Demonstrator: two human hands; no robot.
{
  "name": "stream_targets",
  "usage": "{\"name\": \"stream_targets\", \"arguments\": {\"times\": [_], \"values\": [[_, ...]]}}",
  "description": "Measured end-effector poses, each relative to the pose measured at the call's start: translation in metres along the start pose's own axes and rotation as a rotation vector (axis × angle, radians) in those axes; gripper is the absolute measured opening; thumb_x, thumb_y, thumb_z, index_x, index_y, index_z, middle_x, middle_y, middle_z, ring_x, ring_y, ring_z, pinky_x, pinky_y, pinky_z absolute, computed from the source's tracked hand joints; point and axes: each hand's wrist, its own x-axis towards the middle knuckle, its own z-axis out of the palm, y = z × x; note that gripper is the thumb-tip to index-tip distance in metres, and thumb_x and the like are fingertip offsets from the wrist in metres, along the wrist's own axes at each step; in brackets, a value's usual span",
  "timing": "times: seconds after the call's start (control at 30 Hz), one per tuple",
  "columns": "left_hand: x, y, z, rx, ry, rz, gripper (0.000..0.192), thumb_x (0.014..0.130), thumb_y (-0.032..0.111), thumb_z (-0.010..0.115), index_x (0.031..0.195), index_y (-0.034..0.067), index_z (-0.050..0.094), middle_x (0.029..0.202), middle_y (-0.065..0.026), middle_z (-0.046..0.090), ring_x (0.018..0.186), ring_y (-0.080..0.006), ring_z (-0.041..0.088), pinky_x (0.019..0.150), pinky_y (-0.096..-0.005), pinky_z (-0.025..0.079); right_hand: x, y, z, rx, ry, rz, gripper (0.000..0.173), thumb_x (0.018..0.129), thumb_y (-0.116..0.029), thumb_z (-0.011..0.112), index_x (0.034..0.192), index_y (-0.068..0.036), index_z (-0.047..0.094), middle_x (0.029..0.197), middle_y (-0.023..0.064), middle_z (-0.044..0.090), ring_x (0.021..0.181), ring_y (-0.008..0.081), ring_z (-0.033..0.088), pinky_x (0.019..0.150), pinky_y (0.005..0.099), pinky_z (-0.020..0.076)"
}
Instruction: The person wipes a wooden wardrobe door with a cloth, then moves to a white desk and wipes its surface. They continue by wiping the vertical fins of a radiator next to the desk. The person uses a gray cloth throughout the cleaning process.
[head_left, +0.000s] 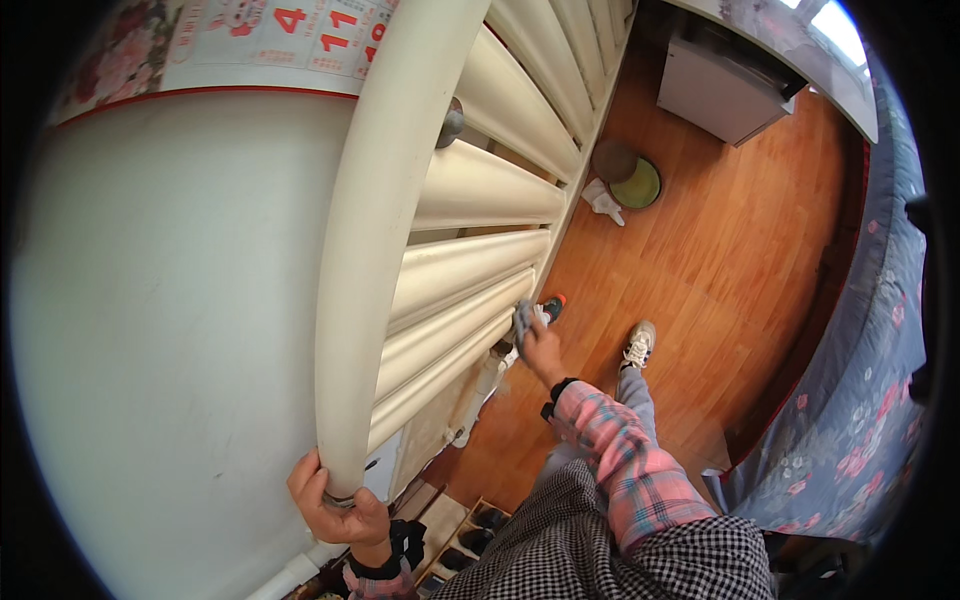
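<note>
A cream-painted radiator (484, 184) with several thick tubes stands along the wall, its wide top pipe (367, 247) running up the view. My left hand (337, 502) grips the near end of that pipe, fingers on the wall side and thumb on the other. Lower down, my right hand (544, 349) holds a grey cloth (523, 319) against the radiator's bottom edge, close to a valve fitting (501, 349). The side of the cloth facing the radiator is partly hidden.
A wall calendar (300, 45) hangs above the radiator. On the wooden floor (705, 247) are a round green-and-brown container (634, 184), a white cloth or paper (602, 201) and a white cabinet (724, 90). A bed with a floral cover (840, 420) lines the right. Near my body is a compartmented box (472, 540).
</note>
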Motion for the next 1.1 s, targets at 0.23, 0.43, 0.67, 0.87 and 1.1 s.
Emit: {"name": "stream_targets", "arguments": {"times": [0.23, 0.43, 0.67, 0.87, 1.1], "values": [[0.004, 0.000, 0.003, -0.043, 0.033, 0.024, 0.044, 0.100, 0.037, 0.063, 0.113, -0.004, 0.056, 0.115, -0.0254, 0.065, 0.096, -0.0383, 0.064, 0.081, -0.0463, 0.054, 0.074, -0.044, 0.005, 0.006, 0.159, 0.213, 0.045, 0.092, -0.009, 0.054, 0.136, -0.004, 0.062, 0.103, 0.0330, 0.070, 0.094, 0.0491, 0.068, 0.085, 0.0516, 0.0546], [0.012, 0.006, 0.003, -0.067, 0.092, 0.021, 0.022, 0.100, 0.017, 0.057, 0.102, -0.005, 0.059, 0.106, -0.0248, 0.068, 0.091, -0.0409, 0.066, 0.080, -0.0472, 0.054, -0.004, -0.152, 0.014, 0.224, 0.354, -0.146, 0.051, 0.093, 0.000, 0.049, 0.144, 0.000, 0.054, 0.136, 0.0303, 0.058, 0.124, 0.0462, 0.055, 0.109, 0.0477, 0.0422], [0.016, 0.008, 0.000, -0.142, 0.145, -0.002, 0.018, 0.104, 0.003, 0.045, 0.103, -0.007, 0.061, 0.102, -0.0218, 0.067, 0.088, -0.0398, 0.065, 0.080, -0.0447, 0.053, -0.124, -0.323, -0.031, 0.536, 0.213, -0.650, 0.055, 0.097, 0.005, 0.050, 0.150, -0.010, 0.053, 0.156, 0.0220, 0.039, 0.143, 0.0371, 0.038, 0.118, 0.0397, 0.0310], [0.012, 0.001, -0.002, -0.423, 0.201, -0.100, 0.040, 0.113, 0.019, 0.032, 0.115, -0.008, 0.061, 0.108, -0.0191, 0.067, 0.101, -0.0304, 0.067, 0.091, -0.0398, 0.054, -0.166, -0.363, -0.030, 0.364, 0.319, -0.955, 0.049, 0.093, 0.002, 0.057, 0.141, -0.009, 0.063, 0.156, 0.0264, 0.039, 0.142, 0.0453, 0.036, 0.118, 0.0496, 0.0312], [0.009, -0.004, -0.007, -0.650, 0.273, -0.207, 0.049, 0.114, 0.031, 0.025, 0.122, -0.007, 0.056, 0.116, -0.0197, 0.065, 0.104, -0.0287, 0.065, 0.095, -0.0389, 0.052, -0.227, -0.325, -0.007, 0.169, 0.200, -1.105, 0.038, 0.087, -0.012, 0.070, 0.125, -0.014, 0.074, 0.154, 0.0228, 0.047, 0.144, 0.0472, 0.038, 0.116, 0.0564, 0.0321]]}}
